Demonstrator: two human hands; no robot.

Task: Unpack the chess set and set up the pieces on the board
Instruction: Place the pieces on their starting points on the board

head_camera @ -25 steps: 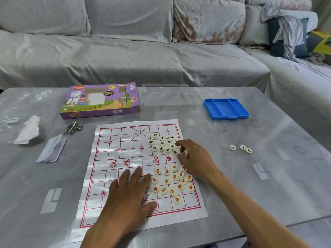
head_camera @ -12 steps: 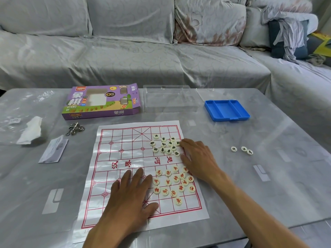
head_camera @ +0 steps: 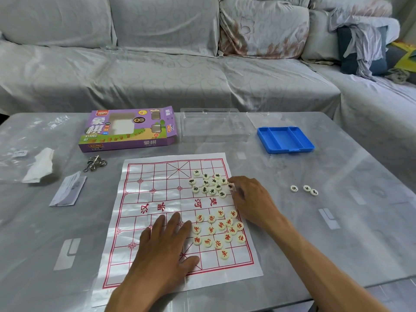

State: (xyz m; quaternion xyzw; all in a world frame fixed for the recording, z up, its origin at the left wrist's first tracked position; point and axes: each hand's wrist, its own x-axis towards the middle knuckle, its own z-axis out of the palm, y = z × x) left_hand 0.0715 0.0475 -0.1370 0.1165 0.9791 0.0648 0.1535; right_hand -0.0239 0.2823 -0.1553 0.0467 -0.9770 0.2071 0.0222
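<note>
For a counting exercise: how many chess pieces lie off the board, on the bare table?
3: pieces and sit in a row right of the board.

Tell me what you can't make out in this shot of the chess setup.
Head view only:
- Board squares under the left hand: covered by the palm and fingers.
- The piece pinched by the right hand: its character is partly hidden by the fingertips and blurred.
- Characters on the three stray pieces on the table: too small to read surely.
- Contents of the clear plastic case: glare hides them.
</note>
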